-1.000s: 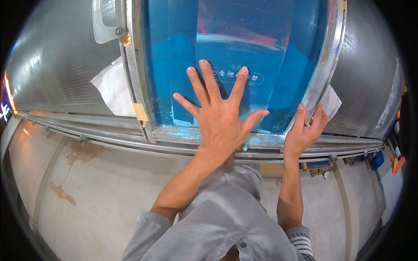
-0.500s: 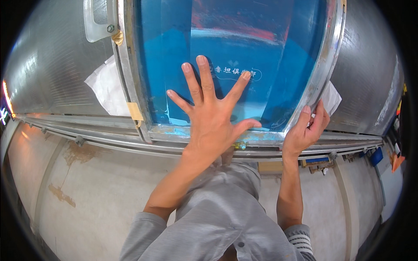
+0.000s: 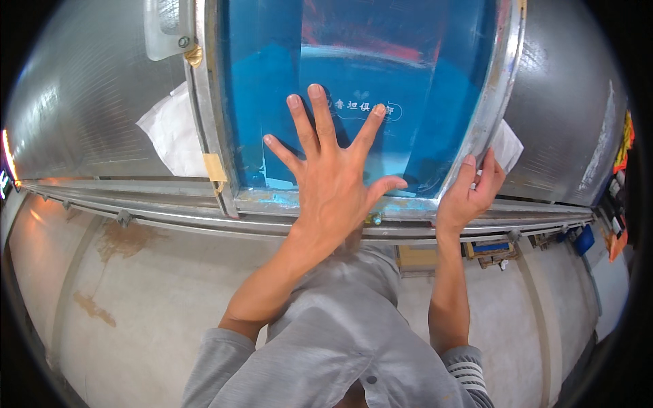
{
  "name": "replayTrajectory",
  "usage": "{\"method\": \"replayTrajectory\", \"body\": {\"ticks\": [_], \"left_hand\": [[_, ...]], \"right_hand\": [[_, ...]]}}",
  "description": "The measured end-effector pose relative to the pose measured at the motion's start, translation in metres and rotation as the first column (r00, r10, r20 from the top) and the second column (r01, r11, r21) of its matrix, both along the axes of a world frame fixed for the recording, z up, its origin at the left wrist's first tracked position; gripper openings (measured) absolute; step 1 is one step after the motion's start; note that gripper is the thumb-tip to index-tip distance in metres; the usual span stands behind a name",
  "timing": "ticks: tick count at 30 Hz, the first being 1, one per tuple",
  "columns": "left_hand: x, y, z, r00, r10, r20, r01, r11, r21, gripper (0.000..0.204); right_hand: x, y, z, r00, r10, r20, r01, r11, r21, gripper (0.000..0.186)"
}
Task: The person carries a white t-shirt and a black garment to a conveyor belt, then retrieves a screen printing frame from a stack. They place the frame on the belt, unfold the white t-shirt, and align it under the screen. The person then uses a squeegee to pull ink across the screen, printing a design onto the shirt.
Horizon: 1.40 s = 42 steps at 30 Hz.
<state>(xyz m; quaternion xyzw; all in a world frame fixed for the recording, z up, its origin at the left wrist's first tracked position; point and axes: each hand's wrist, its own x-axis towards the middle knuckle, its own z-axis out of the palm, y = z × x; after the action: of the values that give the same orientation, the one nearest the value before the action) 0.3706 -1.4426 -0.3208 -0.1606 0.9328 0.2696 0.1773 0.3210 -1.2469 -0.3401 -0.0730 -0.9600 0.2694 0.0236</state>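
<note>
A blue printing screen [image 3: 262, 81] in a metal frame [image 3: 502, 81] lies over the metal table, with pale lettering and reddish ink smears on its mesh. My left hand [image 3: 330, 180] rests on the mesh with its fingers spread, one fingertip covering part of the lettering. A white sheet shows past both sides of the frame, as a left piece [image 3: 169, 136] and a right piece [image 3: 509, 146]; whether it is cloth or paper I cannot tell. At the frame's near right corner, my right hand [image 3: 469, 197] pinches the right piece's edge between thumb and fingers.
Grey metal tabletop [image 3: 81, 109] extends to both sides, with a rail [image 3: 122, 217] along its near edge. A pale bracket [image 3: 163, 30] with a bolt stands beside the frame's left bar, above a bit of tan tape [image 3: 214, 168]. Beyond the rail, a cardboard box [image 3: 416, 257] sits low down.
The frame and both hands appear slightly farther left in the picture, as the whole view has shifted. My left hand stays spread on the mesh, and my right hand stays at the white sheet.
</note>
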Motion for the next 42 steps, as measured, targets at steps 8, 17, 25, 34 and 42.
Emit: {"method": "replayTrajectory", "body": {"ticks": [8, 17, 25, 34, 42], "left_hand": [[0.001, -0.004, 0.018, 0.999, -0.008, -0.04, 0.009, 1.0, 0.021, 0.091], [0.065, -0.029, 0.032, 0.993, -0.107, -0.039, 0.107, 0.994, 0.009, 0.094], [0.074, -0.024, 0.03, 0.993, -0.075, -0.09, 0.072, 0.997, -0.027, 0.093], [0.071, -0.018, 0.031, 0.996, -0.069, -0.053, 0.065, 0.996, -0.067, 0.09], [0.074, -0.023, 0.033, 0.99, -0.083, -0.11, 0.077, 0.995, -0.058, 0.085]], "right_hand": [[0.002, -0.001, 0.005, 1.0, -0.029, 0.011, 0.03, 0.998, -0.046, 0.045], [-0.001, 0.004, -0.003, 0.993, 0.008, -0.115, -0.006, 1.0, 0.02, 0.045], [0.001, 0.007, -0.008, 0.993, 0.042, -0.108, -0.039, 0.999, 0.03, 0.047], [0.002, 0.006, -0.002, 0.998, 0.038, -0.044, -0.037, 0.999, 0.027, 0.048], [0.001, 0.007, -0.006, 0.989, 0.048, -0.139, -0.044, 0.998, 0.034, 0.044]]}}
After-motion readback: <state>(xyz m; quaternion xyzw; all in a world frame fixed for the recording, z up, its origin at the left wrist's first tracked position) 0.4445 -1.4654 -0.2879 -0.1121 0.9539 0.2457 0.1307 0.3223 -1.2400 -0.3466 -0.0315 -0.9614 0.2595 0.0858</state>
